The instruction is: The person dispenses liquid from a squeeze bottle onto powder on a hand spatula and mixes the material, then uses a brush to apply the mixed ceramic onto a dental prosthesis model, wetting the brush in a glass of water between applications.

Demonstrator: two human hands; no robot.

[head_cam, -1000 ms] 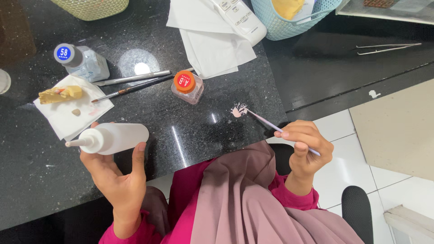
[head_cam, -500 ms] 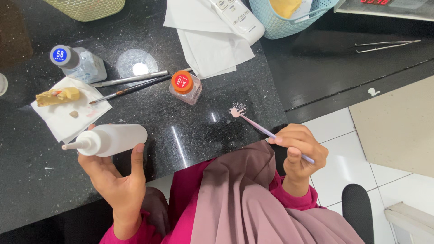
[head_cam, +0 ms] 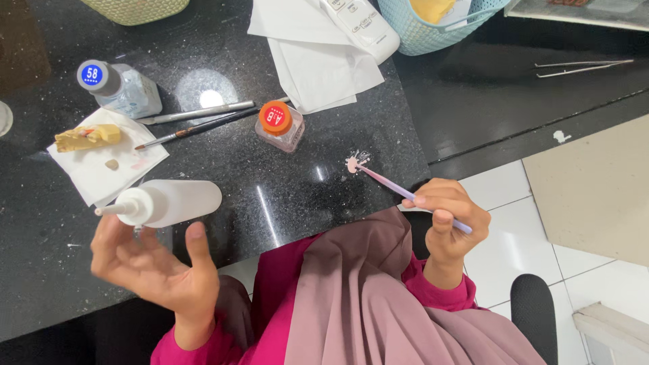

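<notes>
White plastic forms the squeeze bottle (head_cam: 169, 202), which is lying on its side on the black counter (head_cam: 284, 209) with its nozzle pointing left, just beside the white tissue (head_cam: 101, 169). The left hand (head_cam: 152, 267) is lying open, palm up, directly below the bottle, fingertips near the nozzle. The right hand (head_cam: 449, 220) is gripping a thin lilac brush (head_cam: 405, 192), its tip resting in a small pink smear (head_cam: 353, 163) on the counter, near the orange-capped jar (head_cam: 278, 125).
</notes>
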